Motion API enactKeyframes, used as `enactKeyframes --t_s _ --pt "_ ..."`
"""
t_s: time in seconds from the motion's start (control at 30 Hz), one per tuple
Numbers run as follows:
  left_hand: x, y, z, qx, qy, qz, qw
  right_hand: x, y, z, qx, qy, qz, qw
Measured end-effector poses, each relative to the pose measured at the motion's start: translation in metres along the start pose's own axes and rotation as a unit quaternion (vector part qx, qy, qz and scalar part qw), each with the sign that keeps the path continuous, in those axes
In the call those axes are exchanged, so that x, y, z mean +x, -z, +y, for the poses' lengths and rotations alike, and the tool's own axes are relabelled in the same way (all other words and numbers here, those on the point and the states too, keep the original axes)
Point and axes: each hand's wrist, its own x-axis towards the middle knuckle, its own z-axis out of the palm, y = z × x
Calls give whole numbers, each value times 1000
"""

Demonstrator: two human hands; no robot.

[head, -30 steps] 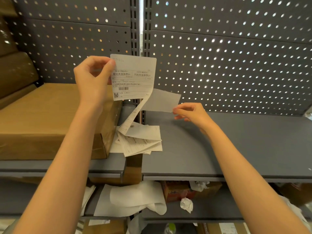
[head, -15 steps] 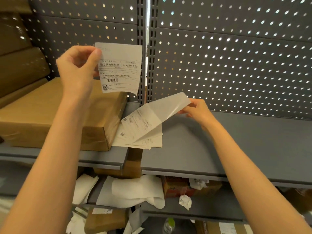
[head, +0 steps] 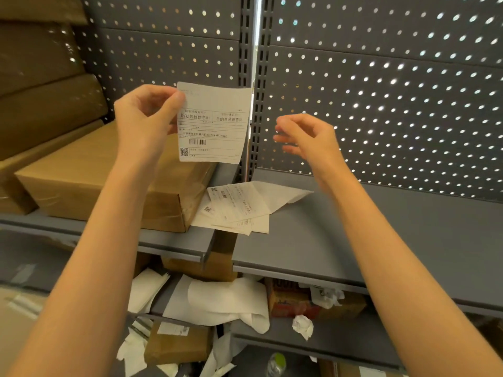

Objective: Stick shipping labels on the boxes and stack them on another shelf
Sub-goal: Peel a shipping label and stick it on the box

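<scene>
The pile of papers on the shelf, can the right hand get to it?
Probably yes. The right hand is empty and hangs in the air above the pile of papers, with nothing between them. The label stays off to the side in the left hand.

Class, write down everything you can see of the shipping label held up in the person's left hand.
The shipping label is a white, roughly square paper sheet printed with ruled boxes, Chinese text, a barcode and a QR code near its lower left. It hangs upright in the air, printed side to the camera, its lower edge slightly curled. The left hand pinches its upper left corner; nothing else touches it. It hangs before the brown box and the pegboard.
</scene>
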Motion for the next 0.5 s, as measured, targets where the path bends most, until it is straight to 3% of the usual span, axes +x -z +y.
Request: enactKeyframes --t_s 0.13,0.5 --pt "4 10 -2 -3 -1 1 1000 -4 -39 -14 30 -14 -16 999" --pt "45 70 -29 -3 24 -17 1000 14 -133 -19 35 -14 42 998"
